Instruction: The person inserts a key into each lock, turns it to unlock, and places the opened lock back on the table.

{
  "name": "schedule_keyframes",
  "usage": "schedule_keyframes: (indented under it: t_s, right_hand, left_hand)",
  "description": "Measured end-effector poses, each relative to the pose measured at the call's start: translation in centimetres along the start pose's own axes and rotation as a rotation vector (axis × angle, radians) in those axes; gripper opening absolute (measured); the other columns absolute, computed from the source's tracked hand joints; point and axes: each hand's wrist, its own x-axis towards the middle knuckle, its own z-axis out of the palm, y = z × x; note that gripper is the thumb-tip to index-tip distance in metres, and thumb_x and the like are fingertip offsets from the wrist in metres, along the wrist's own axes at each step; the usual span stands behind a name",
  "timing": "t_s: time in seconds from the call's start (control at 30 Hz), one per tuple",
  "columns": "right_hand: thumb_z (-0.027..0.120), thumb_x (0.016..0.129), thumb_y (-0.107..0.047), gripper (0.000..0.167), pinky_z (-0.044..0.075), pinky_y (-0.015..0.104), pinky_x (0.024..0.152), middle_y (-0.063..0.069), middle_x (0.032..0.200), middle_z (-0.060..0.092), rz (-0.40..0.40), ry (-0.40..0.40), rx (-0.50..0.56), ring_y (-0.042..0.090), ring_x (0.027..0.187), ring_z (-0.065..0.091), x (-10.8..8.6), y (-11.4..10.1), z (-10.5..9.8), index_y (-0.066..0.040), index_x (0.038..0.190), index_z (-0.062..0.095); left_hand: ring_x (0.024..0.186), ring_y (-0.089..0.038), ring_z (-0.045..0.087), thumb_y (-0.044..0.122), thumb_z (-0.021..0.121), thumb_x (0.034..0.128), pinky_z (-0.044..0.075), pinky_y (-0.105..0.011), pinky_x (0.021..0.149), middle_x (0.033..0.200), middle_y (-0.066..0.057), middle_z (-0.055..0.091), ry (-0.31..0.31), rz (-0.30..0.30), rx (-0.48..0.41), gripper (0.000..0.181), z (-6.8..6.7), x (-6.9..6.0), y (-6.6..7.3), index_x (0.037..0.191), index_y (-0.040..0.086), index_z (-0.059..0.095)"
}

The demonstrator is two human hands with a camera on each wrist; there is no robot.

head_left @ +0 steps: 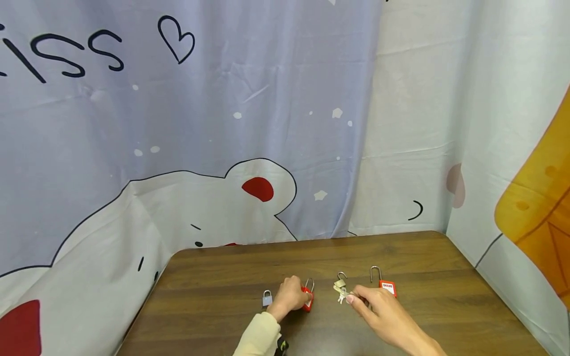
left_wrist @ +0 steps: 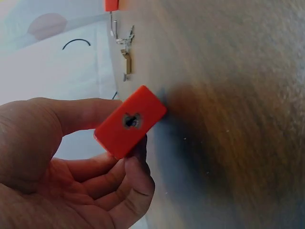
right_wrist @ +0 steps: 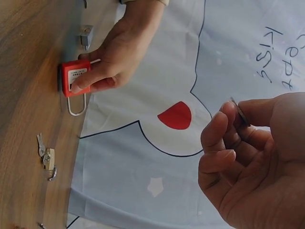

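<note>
Unlocking seems in preparation: left hand [head_left: 290, 295] grips red padlock [left_wrist: 145, 102], right hand [head_left: 380, 312] pinches probable key [right_wrist: 240, 112], which should meet keyhole [left_wrist: 131, 121].

Red padlock [left_wrist: 136, 109]: blocky body, white printed label [right_wrist: 77, 75] on one face, keyhole [left_wrist: 132, 120] in bottom end. Pinched in left hand [head_left: 290, 298], metal shackle [right_wrist: 75, 114] pointing to far side; can't tell if latched. Thin metal piece [right_wrist: 240, 112]: pinched in right hand [head_left: 383, 314], near edge-on, mostly hidden, exact shape unreadable.
</note>
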Motion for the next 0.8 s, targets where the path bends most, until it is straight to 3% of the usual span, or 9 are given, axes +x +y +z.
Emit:
schedule_keyframes:
  t_s: [0.33, 0.8]
  right_hand:
    - [0.062, 0.097, -0.020, 0.022, 0.035, 0.014, 0.054, -0.028, 0.064, 0.035, 0.013, 0.005, 0.028, -0.009, 0.058, 0.035, 0.4, -0.3, -0.1, -0.037, 0.083, 0.057]
    - [0.064, 0.095, -0.014, 0.027, 0.033, 0.011, 0.050, -0.026, 0.064, 0.032, -0.054, 0.080, 0.032, -0.010, 0.057, 0.032, 1.5, -0.8, -1.0, -0.036, 0.081, 0.057]
  left_hand:
    - [0.058, -0.018, 0.047, 0.017, 0.080, 0.0734, 0.037, -0.030, 0.051, 0.058, 0.001, 0.052, 0.055, 0.105, -0.044, 0.021, -2.0, -0.4, 0.6, 0.064, 0.010, 0.063]
    - [0.063, -0.011, 0.050, 0.018, 0.079, 0.0785, 0.040, -0.025, 0.056, 0.067, 0.003, 0.059, 0.101, 0.133, -0.131, 0.017, -4.2, -0.7, 1.1, 0.086, 0.005, 0.070]
